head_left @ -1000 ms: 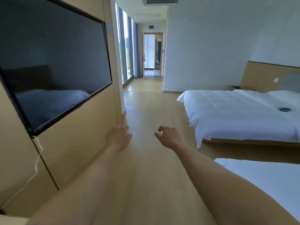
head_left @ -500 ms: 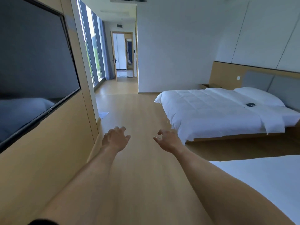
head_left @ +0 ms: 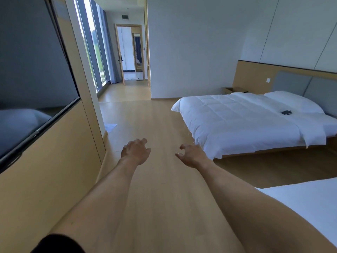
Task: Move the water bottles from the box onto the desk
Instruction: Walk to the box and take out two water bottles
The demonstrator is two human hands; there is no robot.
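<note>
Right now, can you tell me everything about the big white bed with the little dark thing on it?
The bed stands on the wooden floor at the right, its head against a tan and grey headboard on the wall. A puffy white quilt with stitched squares covers it smoothly and hangs over the foot and the near side. A white pillow lies at the head. A small dark object rests on the quilt near the pillow; what it is, I cannot tell. A thin wooden base shows underneath. Neither hand touches it.
</note>
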